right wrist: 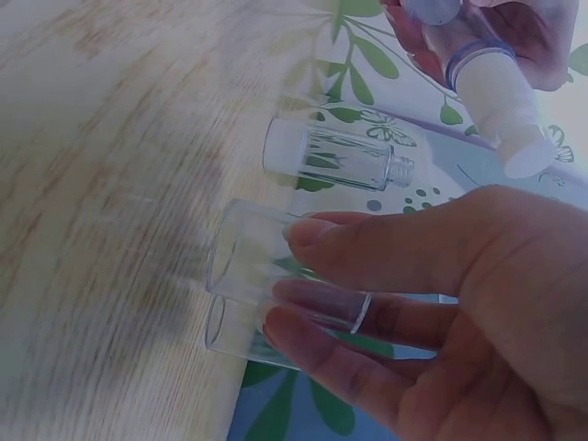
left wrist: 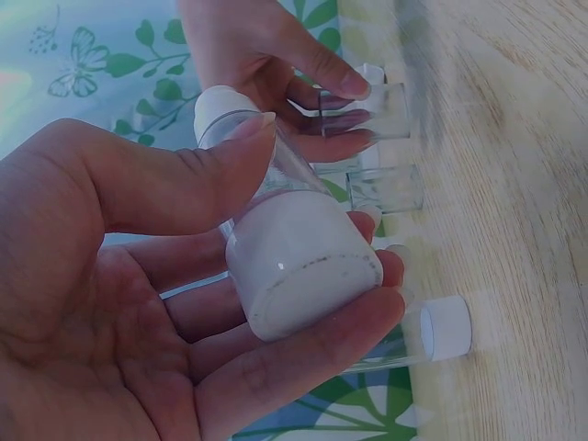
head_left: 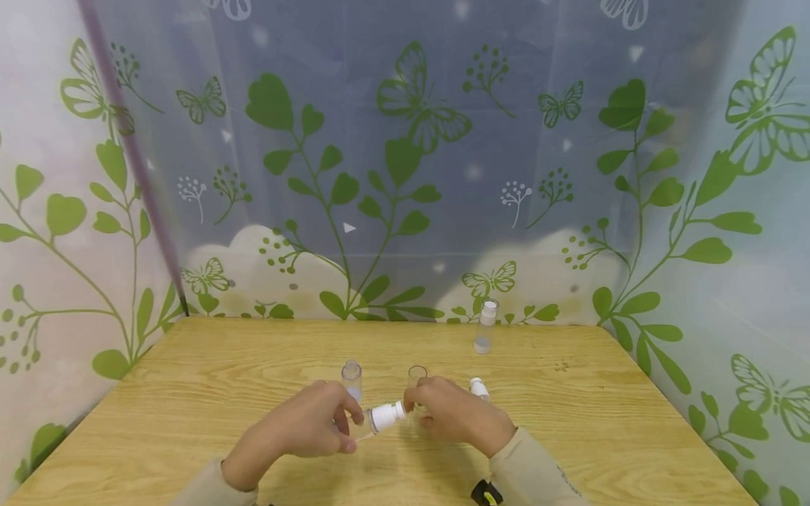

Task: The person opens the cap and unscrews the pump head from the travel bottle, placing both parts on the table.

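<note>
My left hand (head_left: 316, 420) grips a clear bottle with a white base (left wrist: 303, 266) and a white pump top (head_left: 386, 417). The bottle lies tilted, its pump end toward my right hand (head_left: 452, 413). Thumb and fingers of the right hand pinch a clear cap (right wrist: 243, 248), and a finger shows through its wall. Close beside that one stands a second clear cap (right wrist: 230, 333), partly behind the right hand in the head view. An uncapped clear bottle (head_left: 351, 378) with a white base and a threaded neck stands just beyond the left hand.
A white pump piece (head_left: 479, 388) shows behind the right hand. Farther back, near the table's rear edge, stands a bottle (head_left: 486, 327) with a white top under a clear cover. Patterned curtains (head_left: 405, 176) hang around the wooden table (head_left: 240, 351).
</note>
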Tool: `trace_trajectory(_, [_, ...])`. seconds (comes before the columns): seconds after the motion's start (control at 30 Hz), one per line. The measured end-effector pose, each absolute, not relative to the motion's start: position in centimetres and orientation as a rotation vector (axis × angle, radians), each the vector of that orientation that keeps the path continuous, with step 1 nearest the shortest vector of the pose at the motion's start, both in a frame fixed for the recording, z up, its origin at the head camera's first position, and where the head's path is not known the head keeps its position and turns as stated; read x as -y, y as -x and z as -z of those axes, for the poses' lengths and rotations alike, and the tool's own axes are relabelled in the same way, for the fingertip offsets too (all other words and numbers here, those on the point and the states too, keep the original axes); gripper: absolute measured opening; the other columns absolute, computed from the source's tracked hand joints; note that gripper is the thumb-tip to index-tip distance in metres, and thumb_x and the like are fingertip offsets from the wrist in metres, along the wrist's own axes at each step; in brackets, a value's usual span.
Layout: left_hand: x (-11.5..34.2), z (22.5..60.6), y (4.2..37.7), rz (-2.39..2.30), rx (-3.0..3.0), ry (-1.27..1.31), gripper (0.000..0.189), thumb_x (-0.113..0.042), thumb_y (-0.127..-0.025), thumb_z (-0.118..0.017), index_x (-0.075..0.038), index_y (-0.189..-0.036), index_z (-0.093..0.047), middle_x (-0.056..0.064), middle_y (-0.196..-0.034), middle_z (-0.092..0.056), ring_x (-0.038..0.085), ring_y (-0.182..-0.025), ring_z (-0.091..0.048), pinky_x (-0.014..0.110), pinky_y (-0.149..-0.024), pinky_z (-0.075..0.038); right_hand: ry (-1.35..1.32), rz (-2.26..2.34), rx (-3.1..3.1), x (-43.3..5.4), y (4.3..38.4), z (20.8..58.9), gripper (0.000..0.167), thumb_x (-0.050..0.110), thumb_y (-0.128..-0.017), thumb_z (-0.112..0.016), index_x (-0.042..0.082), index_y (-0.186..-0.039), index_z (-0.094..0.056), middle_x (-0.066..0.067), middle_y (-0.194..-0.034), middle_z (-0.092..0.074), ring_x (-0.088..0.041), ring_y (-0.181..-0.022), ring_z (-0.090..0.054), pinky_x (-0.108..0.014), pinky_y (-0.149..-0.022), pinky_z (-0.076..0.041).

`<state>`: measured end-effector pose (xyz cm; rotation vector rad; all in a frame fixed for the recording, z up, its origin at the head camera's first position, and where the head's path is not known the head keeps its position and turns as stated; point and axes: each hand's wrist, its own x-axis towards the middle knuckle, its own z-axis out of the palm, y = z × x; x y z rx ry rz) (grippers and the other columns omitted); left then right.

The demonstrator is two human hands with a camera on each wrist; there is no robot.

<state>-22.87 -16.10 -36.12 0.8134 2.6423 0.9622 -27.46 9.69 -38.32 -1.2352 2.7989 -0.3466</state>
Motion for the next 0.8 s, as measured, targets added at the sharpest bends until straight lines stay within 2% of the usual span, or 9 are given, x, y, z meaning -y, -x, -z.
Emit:
trace_trajectory(0.63, [16.09, 36.19, 22.77, -0.984, -2.631, -0.824, 0.024, -0.001, -0.078, -0.085, 0.002, -0.101, -0.077, 0.007, -0.082, -0.077, 0.013, -0.071, -0.069, 0.026, -0.061, -0.057, 1.230, 0.331, -2.799, -9.62, 27.52, 38.71, 0.020, -0.002, -0.086, -0.079, 0.009, -0.102, -0.074, -0.006, -0.100, -0.072, -0.014, -0.089, -0.065, -0.024, -0.074, -0.054])
trace_trajectory(0.8, [16.15, 36.23, 22.78, -0.980, -2.632, -0.832, 0.025, -0.001, -0.078, -0.085, 0.003, -0.101, -0.077, 0.007, -0.082, -0.077, 0.012, -0.070, -0.069, 0.026, -0.061, -0.057, 1.242, 0.331, -2.774, -9.48, 27.64, 38.84, 0.020, -0.004, -0.085, -0.078, 0.009, -0.100, -0.076, -0.003, -0.103, -0.075, -0.015, -0.093, -0.069, -0.023, -0.076, -0.056])
